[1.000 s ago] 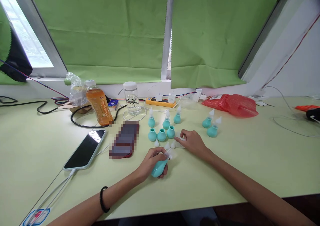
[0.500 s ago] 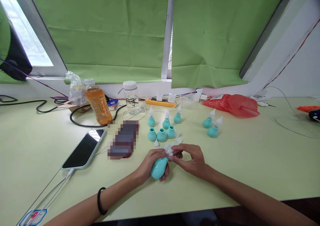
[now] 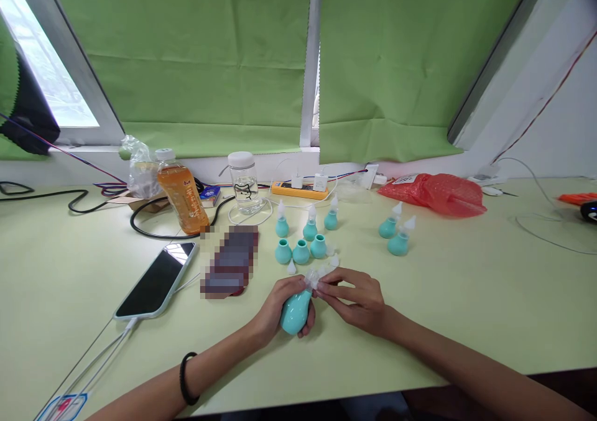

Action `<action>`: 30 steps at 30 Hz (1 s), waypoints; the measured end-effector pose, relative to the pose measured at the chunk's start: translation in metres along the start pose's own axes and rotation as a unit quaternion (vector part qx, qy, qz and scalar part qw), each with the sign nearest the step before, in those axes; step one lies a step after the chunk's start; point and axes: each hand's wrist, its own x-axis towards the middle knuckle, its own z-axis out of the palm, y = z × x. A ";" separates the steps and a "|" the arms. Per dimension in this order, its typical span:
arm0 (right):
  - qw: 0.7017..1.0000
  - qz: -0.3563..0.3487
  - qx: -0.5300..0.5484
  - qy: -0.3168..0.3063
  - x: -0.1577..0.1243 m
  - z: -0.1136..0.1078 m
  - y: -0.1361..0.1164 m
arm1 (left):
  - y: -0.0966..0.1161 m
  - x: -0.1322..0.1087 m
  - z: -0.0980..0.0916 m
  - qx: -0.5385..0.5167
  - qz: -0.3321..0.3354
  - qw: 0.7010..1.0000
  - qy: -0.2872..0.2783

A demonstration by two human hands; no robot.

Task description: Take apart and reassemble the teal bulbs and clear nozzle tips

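Note:
My left hand is wrapped round a teal squeeze bulb, which lies tilted with its neck pointing away from me. A clear plastic piece sits at the bulb's neck. The fingertips of my right hand pinch at this clear piece; my fingers hide part of it. Just beyond my hands, several open-necked teal bulbs stand in a row, with small white tips lying by them. Behind that row are several bulbs with clear nozzles, and two more nozzled bulbs are off to the right.
On the left lie a phone with a charging cable and a blurred dark red item. A tea bottle, a lidded clear jar, an orange power strip and a red plastic bag line the back.
My right fingers have shifted slightly at the clear piece on the bulb's neck. My left hand keeps its hold on the bulb.

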 end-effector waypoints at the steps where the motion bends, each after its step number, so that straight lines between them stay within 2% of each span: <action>1: 1.000 -0.018 -0.014 -0.003 -0.001 0.000 0.001 | 0.000 0.000 0.000 0.008 0.006 1.000 0.005; 4: 0.998 -0.043 -0.040 -0.007 -0.003 0.001 0.003 | 0.001 -0.001 0.000 0.041 0.020 0.999 0.024; 9: 0.998 -0.038 -0.048 -0.001 -0.002 0.002 0.002 | 0.001 -0.003 0.001 0.081 0.027 0.995 0.043; 16: 0.986 -0.084 -0.145 -0.023 -0.003 -0.001 0.002 | 0.002 -0.004 0.005 0.112 0.024 0.991 0.062; 21: 0.989 -0.069 -0.124 -0.029 -0.003 0.000 0.000 | 0.002 -0.004 0.005 0.121 0.016 0.990 0.065; 30: 0.998 -0.001 -0.060 -0.031 -0.006 0.006 -0.001 | -0.001 -0.004 0.002 0.159 0.032 0.984 0.073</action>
